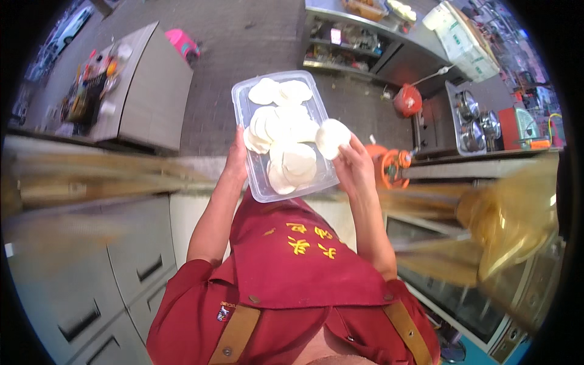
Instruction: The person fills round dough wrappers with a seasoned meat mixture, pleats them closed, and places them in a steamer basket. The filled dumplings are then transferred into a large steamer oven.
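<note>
A clear rectangular plastic container [273,197] is held up in front of my maroon apron [292,273]. Inside lie several round, flat white dough pieces [299,163], overlapping in loose piles. My left hand [237,157] grips the container's left side, its fingers mostly hidden beneath. At the right rim, my right hand [355,163] pinches a separate white dough round [332,137] between thumb and fingers. Whether that hand also supports the container cannot be made out.
Blurred yellowish plastic sheeting [506,219] hangs at right, above a glass-fronted appliance [447,283]. Grey cabinets [68,273] stand at left. Beyond are an orange gas cylinder [394,169], a red bucket [407,100], a steel worktable [424,43], metal pots [470,137] and a counter [155,91].
</note>
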The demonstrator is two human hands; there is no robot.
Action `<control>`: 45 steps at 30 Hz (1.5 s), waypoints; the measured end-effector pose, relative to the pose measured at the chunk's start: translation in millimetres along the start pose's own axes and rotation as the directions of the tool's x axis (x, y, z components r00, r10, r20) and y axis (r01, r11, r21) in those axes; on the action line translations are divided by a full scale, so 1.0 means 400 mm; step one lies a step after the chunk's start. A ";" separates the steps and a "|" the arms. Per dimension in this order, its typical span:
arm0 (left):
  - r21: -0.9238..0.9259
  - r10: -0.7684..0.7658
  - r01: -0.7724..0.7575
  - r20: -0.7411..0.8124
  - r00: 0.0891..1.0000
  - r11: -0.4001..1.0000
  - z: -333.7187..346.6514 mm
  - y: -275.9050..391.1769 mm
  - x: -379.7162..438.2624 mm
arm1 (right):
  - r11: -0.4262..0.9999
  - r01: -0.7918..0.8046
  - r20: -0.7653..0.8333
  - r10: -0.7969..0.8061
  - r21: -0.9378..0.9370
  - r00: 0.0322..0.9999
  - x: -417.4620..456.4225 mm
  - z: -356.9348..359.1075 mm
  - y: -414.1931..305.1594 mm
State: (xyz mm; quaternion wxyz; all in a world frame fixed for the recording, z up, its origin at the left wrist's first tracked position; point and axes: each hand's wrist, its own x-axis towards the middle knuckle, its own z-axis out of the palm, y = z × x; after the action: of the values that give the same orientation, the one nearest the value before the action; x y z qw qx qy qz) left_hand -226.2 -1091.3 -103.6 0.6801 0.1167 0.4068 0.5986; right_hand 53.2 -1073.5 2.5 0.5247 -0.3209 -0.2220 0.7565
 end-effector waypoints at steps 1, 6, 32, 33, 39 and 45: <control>0.026 0.029 -0.030 0.009 1.000 0.999 0.024 0.027 0.104 | 0.999 0.045 -0.030 -0.045 0.017 0.999 0.053 -0.025 -0.026; 0.016 0.002 -0.002 -0.007 1.000 1.000 0.048 0.111 0.546 | 0.986 0.168 -0.290 -0.157 0.011 0.944 0.200 -0.211 -0.094; 0.241 0.131 -0.047 -0.348 0.928 0.970 0.253 0.436 2.141 | 0.980 0.067 -0.353 -0.131 -0.188 0.926 1.331 -0.147 -0.668; 0.221 0.144 -0.059 -0.395 0.908 0.974 0.244 0.416 2.151 | 0.980 0.005 -0.331 -0.072 -0.197 0.941 1.400 -0.149 -0.693; 0.476 0.214 -0.139 -0.108 0.971 0.869 0.656 0.525 1.830 | 0.986 -0.131 -0.067 0.124 -0.107 0.990 1.698 -0.008 -0.755; 0.121 -0.113 0.081 0.286 0.952 0.989 0.940 0.539 1.727 | 0.957 -0.162 0.017 0.170 -0.239 0.985 1.883 0.066 -0.733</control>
State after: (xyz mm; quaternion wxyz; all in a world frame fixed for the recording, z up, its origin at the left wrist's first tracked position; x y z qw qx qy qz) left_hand -153.4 -284.5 -8.7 0.7541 0.2202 0.3389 0.5177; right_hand 42.0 -265.3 27.9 0.4131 -0.3846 -0.2926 0.7718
